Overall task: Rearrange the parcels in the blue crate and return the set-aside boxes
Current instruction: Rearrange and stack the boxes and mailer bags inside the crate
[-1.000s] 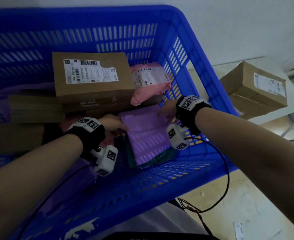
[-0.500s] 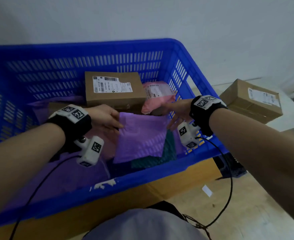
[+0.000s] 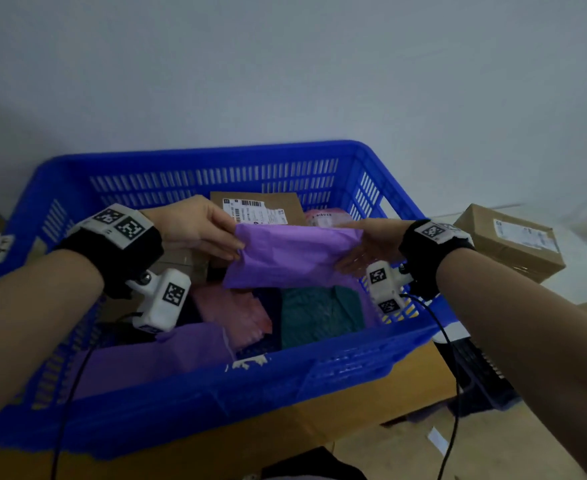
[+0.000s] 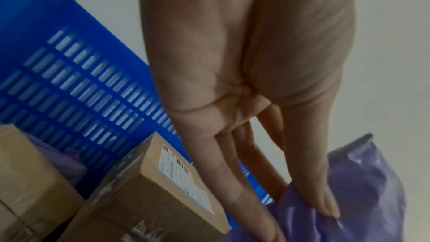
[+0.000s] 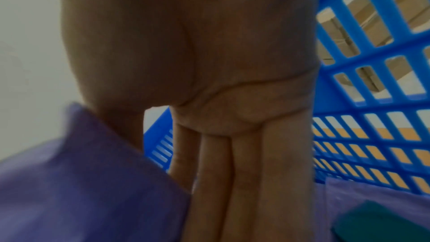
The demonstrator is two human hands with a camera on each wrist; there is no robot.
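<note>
1. Purple bag (image 3: 292, 254) is hanging above the blue crate (image 3: 216, 386). The left hand (image 3: 195, 226) is pinching one end, and the right hand (image 3: 368, 244) is gripping the other.
2. The floppy bag could be slipping out and falling inside the crate if a pinch goes soft.
3. The head view is showing a brown box (image 3: 510, 244) waiting outside the crate; the left wrist view is missing it.

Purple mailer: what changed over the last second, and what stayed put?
The purple mailer has come up off the pile. The left hand pinches its left edge and the right hand holds its right end, thumb on top, so both now have a grip. The dark green parcel beneath shows more fully. The blue crate, the labelled box, the pink mailer beside it and the set-aside box outside stayed put.
</note>
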